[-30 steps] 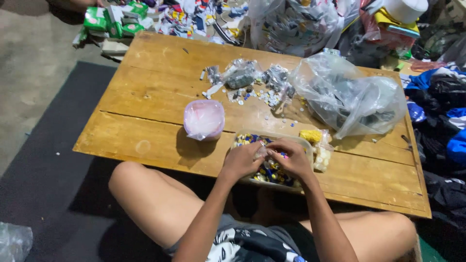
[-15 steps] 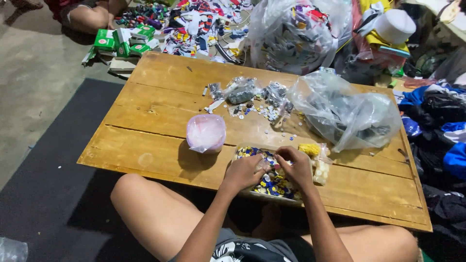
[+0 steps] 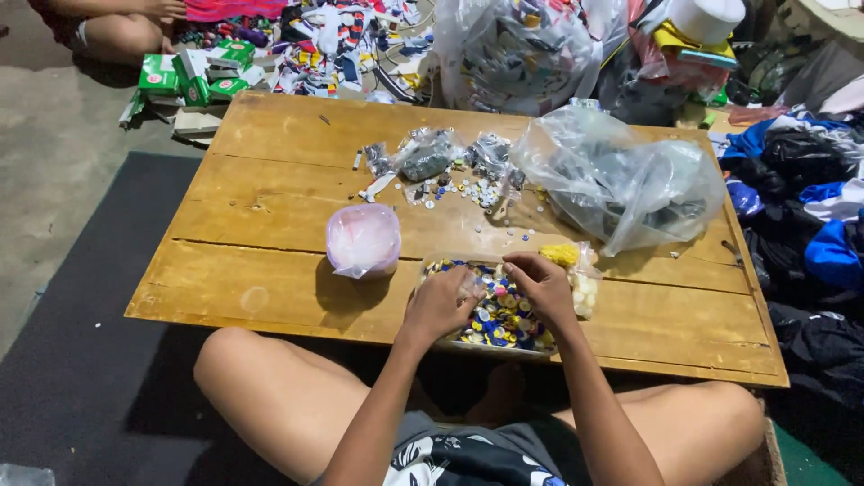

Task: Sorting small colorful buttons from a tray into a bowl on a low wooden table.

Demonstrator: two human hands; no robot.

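On a low wooden table (image 3: 270, 207) lies a shallow tray of small round coloured pieces (image 3: 504, 317), blue, yellow and white, near the front edge. My left hand (image 3: 441, 304) rests on the tray's left part with its fingers curled into the pieces. My right hand (image 3: 540, 286) sits over the tray's upper right, fingers bent and pinched together above the pieces. Whether either hand holds a piece is hidden. A small pink plastic bag (image 3: 364, 239) stands left of the tray.
A large clear plastic bag (image 3: 630, 180) lies at the back right. Small clear packets and scattered small pieces (image 3: 450, 171) lie mid-table. A small bag of yellow and white pieces (image 3: 576, 270) sits right of the tray. Another person's leg (image 3: 117, 31) and green boxes (image 3: 193, 76) are beyond the table.
The view has shifted so the table sits lower and more of the floor beyond shows. Both hands stay on the tray, shifting slightly among the pieces.
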